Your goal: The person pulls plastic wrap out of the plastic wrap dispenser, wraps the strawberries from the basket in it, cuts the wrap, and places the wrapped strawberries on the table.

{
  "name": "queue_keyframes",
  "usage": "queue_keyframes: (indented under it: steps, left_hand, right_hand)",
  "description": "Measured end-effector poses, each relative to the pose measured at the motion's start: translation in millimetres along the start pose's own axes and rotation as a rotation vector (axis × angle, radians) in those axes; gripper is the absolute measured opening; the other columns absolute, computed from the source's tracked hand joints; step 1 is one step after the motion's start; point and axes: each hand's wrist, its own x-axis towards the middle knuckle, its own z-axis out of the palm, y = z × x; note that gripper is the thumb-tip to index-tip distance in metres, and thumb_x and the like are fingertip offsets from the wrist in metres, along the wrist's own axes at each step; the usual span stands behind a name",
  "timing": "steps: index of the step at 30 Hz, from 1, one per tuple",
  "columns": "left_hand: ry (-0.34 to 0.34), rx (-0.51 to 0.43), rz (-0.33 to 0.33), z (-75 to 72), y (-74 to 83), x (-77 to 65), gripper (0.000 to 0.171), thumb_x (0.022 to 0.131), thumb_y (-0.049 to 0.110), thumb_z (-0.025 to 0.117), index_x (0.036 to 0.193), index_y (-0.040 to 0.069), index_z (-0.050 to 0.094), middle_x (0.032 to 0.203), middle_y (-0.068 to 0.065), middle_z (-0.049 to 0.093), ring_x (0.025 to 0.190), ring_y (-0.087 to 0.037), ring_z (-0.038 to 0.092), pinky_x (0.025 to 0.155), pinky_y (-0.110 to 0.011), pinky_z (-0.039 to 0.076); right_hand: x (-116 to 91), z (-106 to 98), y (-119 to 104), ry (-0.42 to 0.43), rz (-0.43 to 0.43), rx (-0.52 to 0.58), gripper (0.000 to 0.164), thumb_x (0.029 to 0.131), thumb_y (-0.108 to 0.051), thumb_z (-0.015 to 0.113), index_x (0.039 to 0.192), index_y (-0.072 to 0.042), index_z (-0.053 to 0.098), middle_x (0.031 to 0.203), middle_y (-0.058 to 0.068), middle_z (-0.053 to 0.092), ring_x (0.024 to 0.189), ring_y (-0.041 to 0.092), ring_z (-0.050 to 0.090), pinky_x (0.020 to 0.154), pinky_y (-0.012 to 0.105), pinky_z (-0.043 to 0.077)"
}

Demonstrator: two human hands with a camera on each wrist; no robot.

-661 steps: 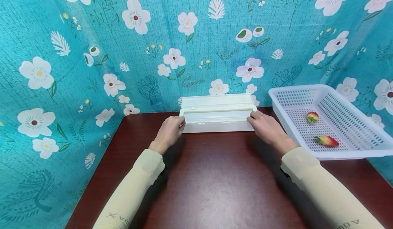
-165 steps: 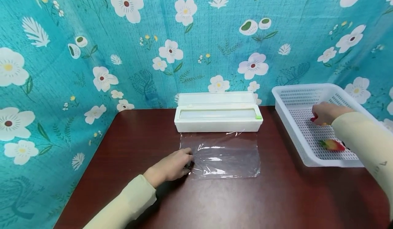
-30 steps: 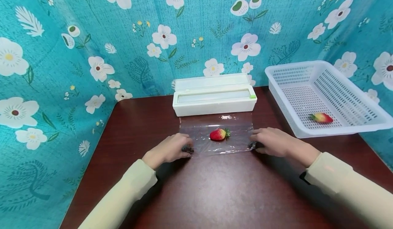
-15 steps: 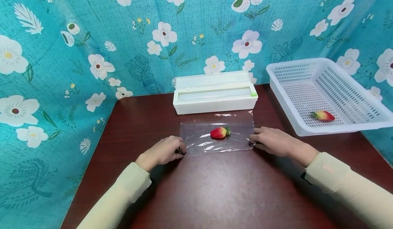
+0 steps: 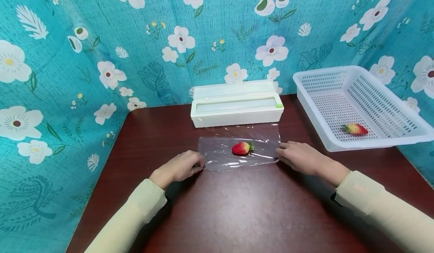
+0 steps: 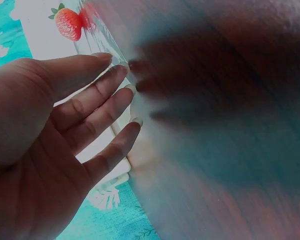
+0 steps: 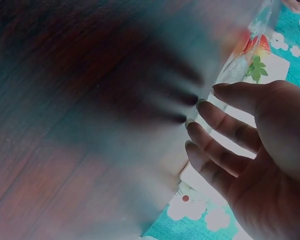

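Note:
A sheet of clear cling film (image 5: 217, 155) runs from the front of a white cling film box (image 5: 237, 116) towards me. One strawberry (image 5: 241, 148), its leaves to the right, lies on the film's middle. My left hand (image 5: 181, 165) pinches the near left corner between thumb and fingers. At the near right corner, my right hand (image 5: 301, 157) pinches the film the same way. Both wrist views show the thumb close to the index fingertip at the film's edge, with the strawberry (image 6: 68, 24) beyond. The box's lid stands raised, and a green slider (image 5: 279, 106) sits at its right end.
A white plastic basket (image 5: 376, 143) stands at the right with another strawberry (image 5: 356, 129) inside. Behind the dark red table (image 5: 230, 215) hangs a blue flowered cloth (image 5: 152, 45).
Twenty-two seconds ago both hands held the box ends. Later my right hand reached into the basket; one strawberry has moved from there onto the film. Lately my left hand shifted slightly left.

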Motion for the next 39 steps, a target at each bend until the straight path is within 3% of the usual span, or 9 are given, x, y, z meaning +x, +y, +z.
queue_keyframes:
  steps: [11,16,19,22,26,31,39]
  left_hand:
    - [0.022,-0.113,-0.01,-2.6,-0.7,-1.0,0.006,0.1,0.008,0.065,0.1,0.011,0.06,0.089,0.006,0.063,0.079,-0.01,0.058,0.075,-0.029,0.052]
    - [-0.025,-0.103,-0.036,-3.6,1.4,-1.2,0.021,0.092,0.013,0.077,0.109,0.009,0.066,0.101,0.0,0.067,0.089,-0.015,0.062,0.081,-0.033,0.054]
    - [-0.033,-0.056,-0.036,-2.7,1.5,0.6,0.019,0.089,0.009,0.079,0.107,0.01,0.071,0.102,-0.001,0.067,0.09,-0.016,0.063,0.081,-0.033,0.055]
    - [-0.011,-0.011,-0.015,-1.9,0.7,2.5,0.01,0.089,0.004,0.076,0.097,0.01,0.074,0.097,0.0,0.067,0.091,-0.016,0.065,0.076,-0.031,0.055]
    - [0.017,0.01,0.005,-2.4,-0.9,3.4,0.01,0.091,0.001,0.073,0.089,0.01,0.074,0.089,0.003,0.065,0.085,-0.013,0.063,0.072,-0.029,0.053]
    - [0.059,-0.024,-0.003,-4.5,-4.1,1.4,0.011,0.091,0.0,0.073,0.089,0.011,0.073,0.084,0.005,0.064,0.077,-0.012,0.057,0.07,-0.028,0.052]
    - [0.171,-0.132,0.055,-8.4,-12.2,0.0,0.009,0.093,-0.001,0.071,0.097,0.007,0.072,0.091,-0.003,0.074,0.083,-0.009,0.066,0.079,-0.032,0.057]
  right_hand:
    - [0.1,-9.3,1.5,-0.081,0.074,0.091,0.019,0.092,-0.006,0.073,0.087,-0.02,0.062,0.08,-0.009,0.056,0.072,0.012,0.056,0.062,0.036,0.049]
    - [1.3,-9.9,2.1,-0.091,0.077,0.112,0.018,0.092,-0.004,0.072,0.088,-0.019,0.063,0.079,-0.009,0.056,0.071,0.011,0.056,0.063,0.035,0.049]
    - [1.7,-9.1,3.1,-0.086,0.073,0.117,0.019,0.092,-0.003,0.071,0.087,-0.019,0.062,0.078,-0.009,0.054,0.07,0.01,0.053,0.062,0.034,0.047]
    - [1.9,-8.3,4.2,-0.087,0.072,0.121,0.02,0.091,-0.002,0.071,0.087,-0.019,0.062,0.077,-0.009,0.054,0.069,0.009,0.052,0.062,0.033,0.047]
    - [1.8,-8.7,5.0,-0.094,0.075,0.132,0.02,0.091,-0.001,0.07,0.087,-0.019,0.062,0.077,-0.01,0.053,0.069,0.009,0.052,0.062,0.033,0.047]
    - [1.3,-12.4,5.6,-0.105,0.089,0.167,0.019,0.092,0.0,0.067,0.09,-0.018,0.063,0.078,-0.01,0.053,0.07,0.009,0.05,0.064,0.031,0.046]
    - [0.8,-13.3,8.8,-0.053,0.089,0.151,0.018,0.09,-0.003,0.073,0.089,-0.019,0.065,0.09,-0.008,0.054,0.077,0.01,0.052,0.066,0.034,0.048]
